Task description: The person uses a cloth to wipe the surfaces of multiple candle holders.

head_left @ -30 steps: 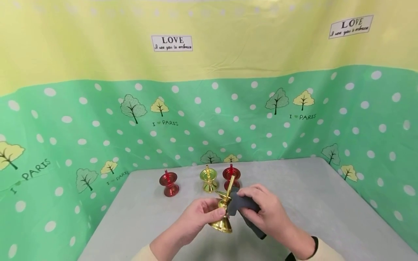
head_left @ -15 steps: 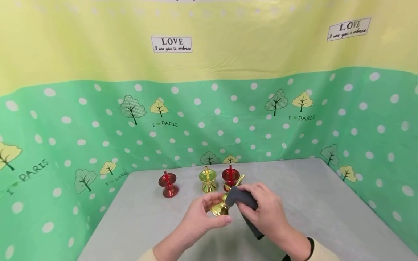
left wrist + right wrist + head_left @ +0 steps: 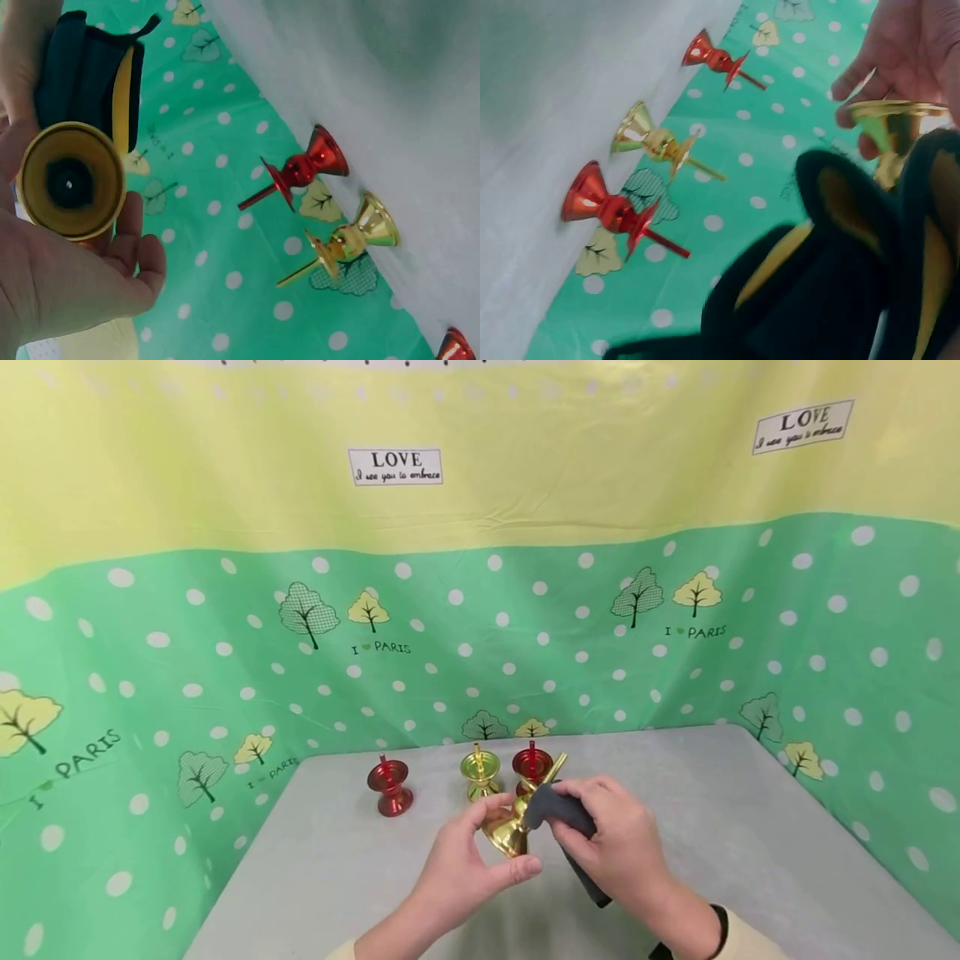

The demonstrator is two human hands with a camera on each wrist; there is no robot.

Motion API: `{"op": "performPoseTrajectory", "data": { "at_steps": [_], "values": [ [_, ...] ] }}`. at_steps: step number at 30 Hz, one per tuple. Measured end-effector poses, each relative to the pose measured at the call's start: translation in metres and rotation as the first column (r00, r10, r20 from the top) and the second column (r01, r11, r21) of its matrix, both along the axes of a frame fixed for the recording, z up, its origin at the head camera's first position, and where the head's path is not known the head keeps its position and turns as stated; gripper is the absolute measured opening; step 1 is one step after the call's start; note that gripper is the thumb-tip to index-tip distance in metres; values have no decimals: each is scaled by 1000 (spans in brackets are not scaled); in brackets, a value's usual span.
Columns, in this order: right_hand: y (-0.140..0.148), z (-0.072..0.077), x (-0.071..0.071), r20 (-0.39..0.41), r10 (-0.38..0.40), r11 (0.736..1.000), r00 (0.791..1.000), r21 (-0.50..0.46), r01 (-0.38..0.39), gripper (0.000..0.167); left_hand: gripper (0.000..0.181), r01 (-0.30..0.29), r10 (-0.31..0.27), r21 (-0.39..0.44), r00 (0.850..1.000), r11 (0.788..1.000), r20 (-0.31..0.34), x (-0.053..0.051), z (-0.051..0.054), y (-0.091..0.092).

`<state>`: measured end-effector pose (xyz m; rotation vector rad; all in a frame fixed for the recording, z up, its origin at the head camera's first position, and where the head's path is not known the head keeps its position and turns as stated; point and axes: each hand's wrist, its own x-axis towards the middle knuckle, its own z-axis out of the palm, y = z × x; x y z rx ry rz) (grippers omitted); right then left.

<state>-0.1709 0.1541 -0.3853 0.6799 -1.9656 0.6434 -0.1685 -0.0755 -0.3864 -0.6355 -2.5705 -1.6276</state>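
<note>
A shiny gold candle holder (image 3: 508, 833) is tilted between my two hands, its stem pointing up and right. My right hand (image 3: 618, 835) pinches a folded dark grey cloth (image 3: 557, 810) against its neck. Yellow shows inside the folds of the cloth (image 3: 832, 255) in the right wrist view. My left hand (image 3: 465, 868) is spread around the flared base, fingers behind it and thumb standing clear. In the left wrist view, the hollow underside of the gold candle holder (image 3: 71, 214) faces the camera. Part of its neck is hidden by the cloth.
On the grey table (image 3: 330, 877), a red candle holder (image 3: 390, 787) stands at the back left. Another gold candle holder (image 3: 480, 768) and a second red candle holder (image 3: 531, 763) stand beyond my hands. A patterned green and yellow curtain (image 3: 420, 610) surrounds the table.
The held candle holder has tilted further, stem to the right, and its base has lifted. My left thumb has come off it. The cloth has moved around the neck.
</note>
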Motion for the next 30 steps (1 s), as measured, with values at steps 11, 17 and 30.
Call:
{"op": "performPoseTrajectory", "data": {
  "at_steps": [11, 17, 30],
  "values": [
    [8, 0, 2, -22, 374, 919, 927, -123, -374, 36, 58, 316, -556, 607, 790, 729, 257, 0, 2, -15],
    [7, 3, 4, -36, 239, 966, 970, -89, -241, 37, 53, 292, -450, 491, 860, 821, 241, 0, 3, -12],
    [4, 7, 6, -140, 324, 940, 936, -67, -335, 37, 58, 334, -543, 612, 818, 717, 191, 2, 0, -17]
  ]
}}
